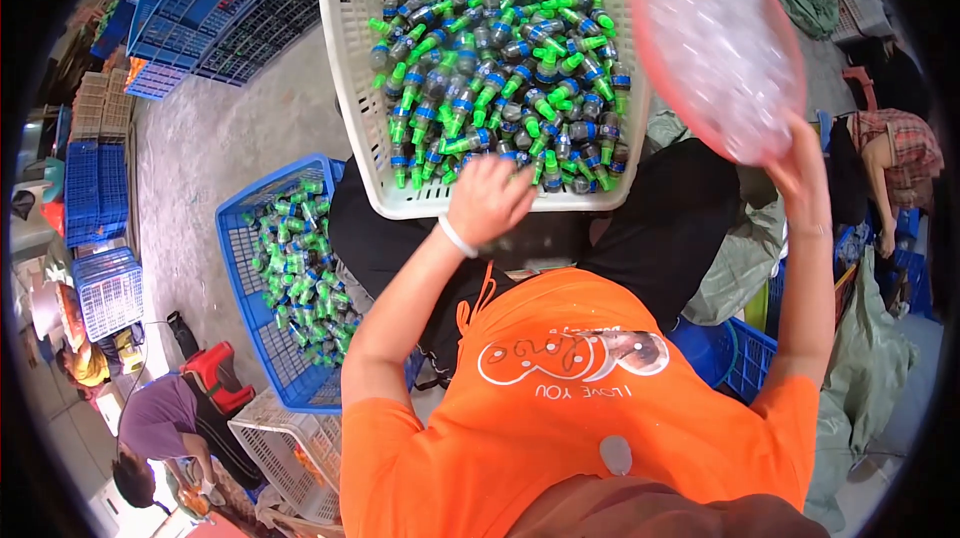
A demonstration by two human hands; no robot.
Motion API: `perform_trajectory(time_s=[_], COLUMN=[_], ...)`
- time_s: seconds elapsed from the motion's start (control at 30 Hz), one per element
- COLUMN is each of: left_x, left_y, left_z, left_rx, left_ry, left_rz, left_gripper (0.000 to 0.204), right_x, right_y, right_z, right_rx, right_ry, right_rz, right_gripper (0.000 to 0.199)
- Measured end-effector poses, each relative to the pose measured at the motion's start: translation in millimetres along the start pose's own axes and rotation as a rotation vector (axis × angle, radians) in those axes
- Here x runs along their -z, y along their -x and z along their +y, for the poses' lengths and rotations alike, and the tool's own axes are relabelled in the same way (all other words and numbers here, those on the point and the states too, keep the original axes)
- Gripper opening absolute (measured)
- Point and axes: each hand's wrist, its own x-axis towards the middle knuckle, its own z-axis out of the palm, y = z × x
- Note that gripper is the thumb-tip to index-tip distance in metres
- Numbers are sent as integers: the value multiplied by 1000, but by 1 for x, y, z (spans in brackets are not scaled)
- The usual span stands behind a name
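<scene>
A white plastic crate (352,88) in front of me is heaped with small bottle-shaped plastic pieces (490,78), dark-bodied with blue bands and bright green tips. My left hand (490,200), a white band at its wrist, is over the crate's near rim beside the pieces. Its fingers are curled and slightly blurred, and what is in them is hidden. My right hand (798,173) grips the near edge of a round pink basin (652,43), raised and tilted at the crate's right side. Clear plastic pieces (720,48), blurred, fill the basin.
A blue crate (240,288) of similar green-tipped pieces stands at my left. Stacked blue crates (215,8) are at the far left. A person in purple (165,418) bends at the lower left; another in a plaid top (900,143) is at the right, near green sacks (850,388).
</scene>
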Motion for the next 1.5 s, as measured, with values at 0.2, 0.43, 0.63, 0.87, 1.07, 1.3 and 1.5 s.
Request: perform_trajectory(time_s=[0.2,0.43,0.63,0.87,1.07,1.3,1.5], left_x=[-9,5,15,39,-10,-35,-37], left_y=[-88,-77,-39,-9,53,27,53], left_z=[-75,-87,-96,-13,41,28,29], left_rx=[203,437,388,265,85,117,241], left_ry=[-300,-326,-364,-185,78,-32,-183], left_rz=[166,-276,-143,35,-183,-187,-348], left_gripper=[44,51,57,56,43,32,31], right_x=[-121,-187,-227,-175,-32,241,257], right_y=[-100,-169,-165,-128,-32,97,97], right_z=[30,54,66,34,21,129,231], right_rx=[-67,458,1268,1689,1374,677,335], right_ry=[283,977,1650,1433,1068,499,779], right_rz=[-219,-69,189,192,338,943,704], right_gripper=[25,33,46,61,58,57,76])
